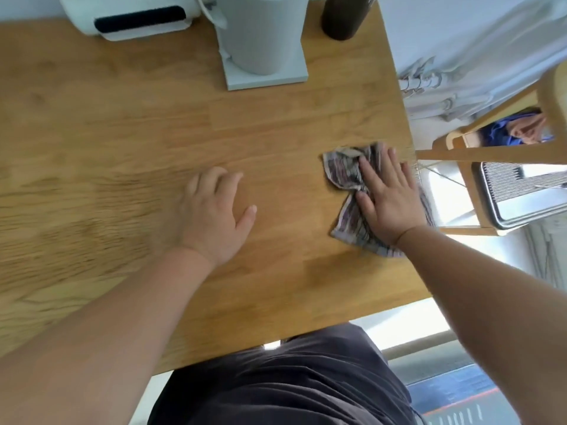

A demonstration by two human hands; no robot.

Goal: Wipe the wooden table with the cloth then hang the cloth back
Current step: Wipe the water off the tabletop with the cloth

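A crumpled grey and purple patterned cloth [345,173] lies on the wooden table [138,127] close to its right edge. My right hand [388,199] presses flat on the cloth with straight, spread fingers. My left hand [214,219] rests on the bare wood near the middle of the table, fingers loosely bent and holding nothing. Part of the cloth is hidden under my right palm.
At the back of the table stand a grey cylinder appliance on a square base [264,41], a white device with a dark slot [129,16] and a dark bottle [345,16]. A wooden chair [491,154] and white fabric [478,56] are just past the right edge.
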